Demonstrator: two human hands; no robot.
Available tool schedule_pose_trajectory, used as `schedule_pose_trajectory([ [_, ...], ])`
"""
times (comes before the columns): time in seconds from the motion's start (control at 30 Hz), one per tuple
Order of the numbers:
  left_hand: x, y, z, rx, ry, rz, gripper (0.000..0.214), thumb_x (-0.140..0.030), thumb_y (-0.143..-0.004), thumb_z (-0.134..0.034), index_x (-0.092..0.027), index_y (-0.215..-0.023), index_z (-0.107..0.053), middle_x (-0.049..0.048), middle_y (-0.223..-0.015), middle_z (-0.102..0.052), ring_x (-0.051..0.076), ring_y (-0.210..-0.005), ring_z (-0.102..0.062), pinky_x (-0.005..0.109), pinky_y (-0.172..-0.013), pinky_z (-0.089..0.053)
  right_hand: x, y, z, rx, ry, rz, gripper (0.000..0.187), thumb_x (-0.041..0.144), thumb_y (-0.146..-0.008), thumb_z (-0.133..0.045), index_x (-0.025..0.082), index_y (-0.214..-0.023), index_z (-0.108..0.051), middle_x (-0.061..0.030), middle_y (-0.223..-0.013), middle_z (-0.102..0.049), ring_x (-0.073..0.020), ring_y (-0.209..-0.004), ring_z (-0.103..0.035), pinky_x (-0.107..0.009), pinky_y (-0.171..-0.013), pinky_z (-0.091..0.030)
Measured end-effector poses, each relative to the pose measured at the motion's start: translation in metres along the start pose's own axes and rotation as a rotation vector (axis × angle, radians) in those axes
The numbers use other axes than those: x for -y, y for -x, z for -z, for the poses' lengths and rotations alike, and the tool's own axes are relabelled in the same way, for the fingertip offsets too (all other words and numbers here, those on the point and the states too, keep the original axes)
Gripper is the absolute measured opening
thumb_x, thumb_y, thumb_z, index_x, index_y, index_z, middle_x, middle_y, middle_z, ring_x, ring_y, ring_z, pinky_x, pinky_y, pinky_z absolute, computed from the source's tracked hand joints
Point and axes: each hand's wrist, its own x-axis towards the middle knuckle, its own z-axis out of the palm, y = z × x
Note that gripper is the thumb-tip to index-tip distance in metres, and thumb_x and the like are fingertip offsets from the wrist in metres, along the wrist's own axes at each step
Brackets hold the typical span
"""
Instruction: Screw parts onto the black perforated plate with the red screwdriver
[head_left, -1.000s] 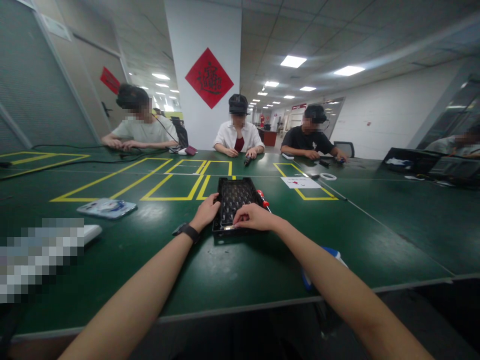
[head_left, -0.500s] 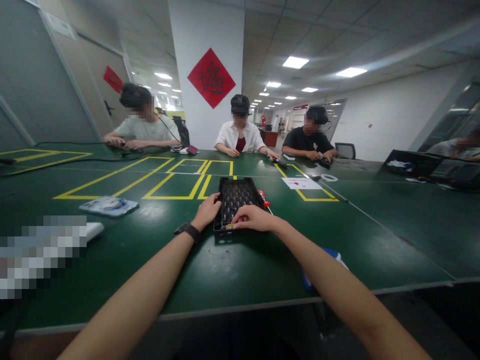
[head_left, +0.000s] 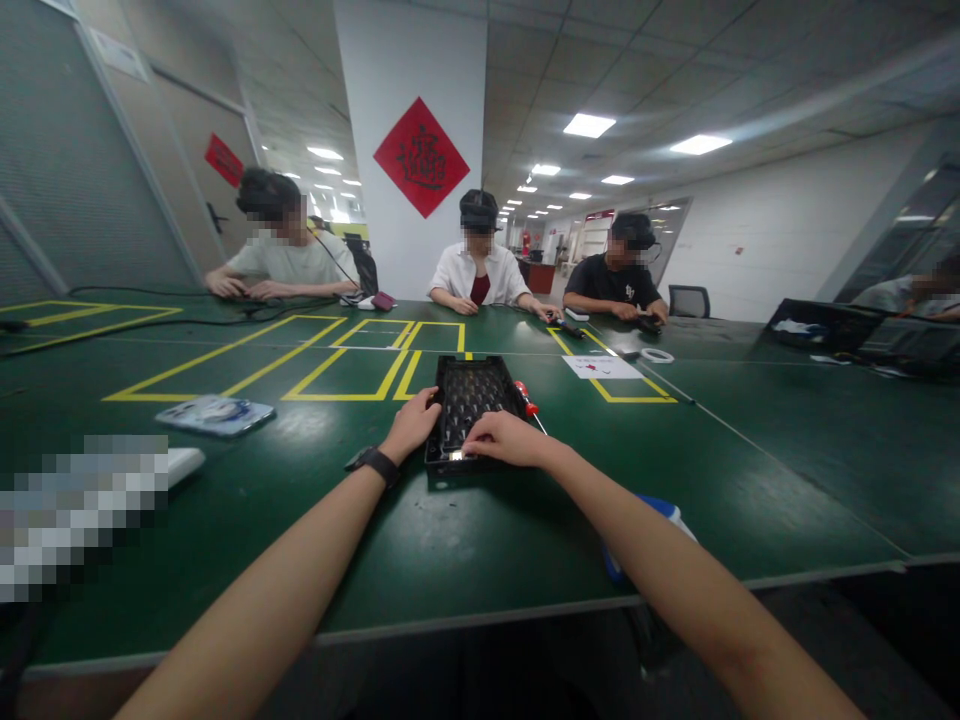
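Observation:
A black gridded tray (head_left: 474,392) lies flat on the green table (head_left: 465,540) in front of me. My left hand (head_left: 412,424), with a dark watch on its wrist, grips the tray's left edge. My right hand (head_left: 504,438) rests on the tray's near end, its fingers pinched over a small pale part (head_left: 455,456) by the near rim. What the fingertips hold is too small to name. A red-handled screwdriver (head_left: 527,401) lies just right of the tray.
Three people sit along the far side of the table, and another at the far right. A blue and white card (head_left: 216,414) lies to the left, a white sheet (head_left: 601,366) and tape ring (head_left: 657,354) at the right. A blue-white object (head_left: 660,515) sits under my right forearm.
My hands stay on the tray, almost unmoved. The middle person across the table has reached an arm out to the right.

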Motion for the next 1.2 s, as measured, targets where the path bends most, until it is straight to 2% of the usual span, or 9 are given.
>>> schedule_pose_trajectory([
  [0.17, 0.0, 0.0, -0.001, 0.004, 0.001, -0.008, 0.048, -0.023, -0.075, -0.041, -0.017, -0.122, -0.049, 0.0078, -0.122, -0.055, 0.021, -0.111, -0.051, 0.035, -0.096, -0.038, -0.001, 0.0, -0.003, -0.012, -0.056, 0.003, 0.021, 0.03, -0.078, -0.057, 0.015, -0.085, -0.069, -0.0036, -0.078, -0.067, -0.0097, -0.065, -0.054, -0.02, -0.063, -0.037],
  [0.6, -0.002, 0.0, 0.001, 0.007, 0.003, -0.002, 0.048, -0.023, -0.075, -0.042, -0.016, -0.122, -0.049, 0.0077, -0.123, -0.054, 0.021, -0.112, -0.05, 0.034, -0.098, -0.037, 0.005, 0.001, -0.001, -0.049, -0.099, -0.036, 0.02, 0.031, -0.074, -0.061, 0.015, -0.082, -0.07, -0.0041, -0.076, -0.066, -0.0103, -0.066, -0.056, -0.02, -0.063, -0.04],
  [0.87, -0.004, 0.002, 0.003, 0.017, -0.001, -0.005, 0.048, -0.022, -0.075, -0.042, -0.016, -0.123, -0.049, 0.008, -0.125, -0.053, 0.022, -0.113, -0.05, 0.035, -0.098, -0.037, -0.001, 0.003, -0.001, -0.005, -0.316, -0.054, 0.027, 0.034, -0.072, -0.062, 0.012, -0.087, -0.067, -0.003, -0.073, -0.065, -0.0095, -0.063, -0.055, -0.02, -0.061, -0.043],
  [1.2, -0.004, 0.001, 0.002, 0.024, -0.015, 0.0, 0.048, -0.022, -0.076, -0.041, -0.015, -0.123, -0.048, 0.0082, -0.125, -0.053, 0.021, -0.113, -0.05, 0.034, -0.098, -0.037, -0.008, 0.001, -0.008, -0.025, -0.381, -0.089, 0.027, 0.036, -0.069, -0.065, 0.012, -0.083, -0.064, -0.0014, -0.068, -0.062, -0.0092, -0.061, -0.054, -0.02, -0.058, -0.043],
])
